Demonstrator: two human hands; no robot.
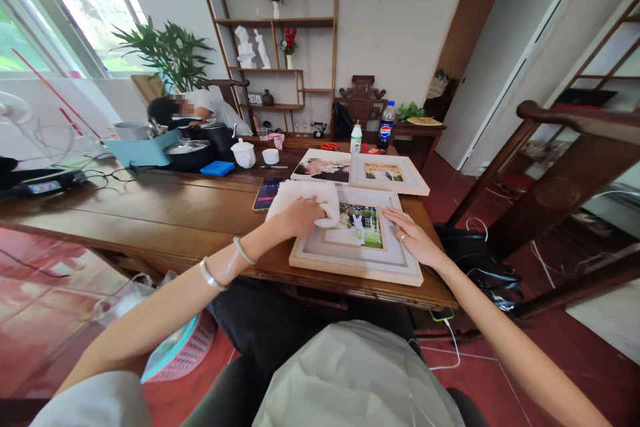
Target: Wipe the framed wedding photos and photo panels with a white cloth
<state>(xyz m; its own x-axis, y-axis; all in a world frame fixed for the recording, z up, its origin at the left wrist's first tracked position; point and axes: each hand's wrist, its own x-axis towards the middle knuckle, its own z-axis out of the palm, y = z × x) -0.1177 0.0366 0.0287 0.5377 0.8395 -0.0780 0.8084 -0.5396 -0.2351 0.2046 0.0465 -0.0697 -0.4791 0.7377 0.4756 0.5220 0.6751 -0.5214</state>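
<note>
Grey garment (360,373), foreground. The left hand (303,215) is gripping a white cloth (287,196) over the picture frame (350,271) on the surface (150,210); the right hand (417,240), fingers extended, is resting on it, bracing likely favouring light, even wiping.

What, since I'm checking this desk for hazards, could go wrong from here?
The nearest pale wooden rectangular picture frame lies close to the near edge of the brown wooden table, so a firm pull that way might tip it off. The fluffy white cloth under the left hand reaches up to the dark rectangular phone; a wide sweep could shift it. The shiny metal ring on the right hand might scratch the frame.
</note>
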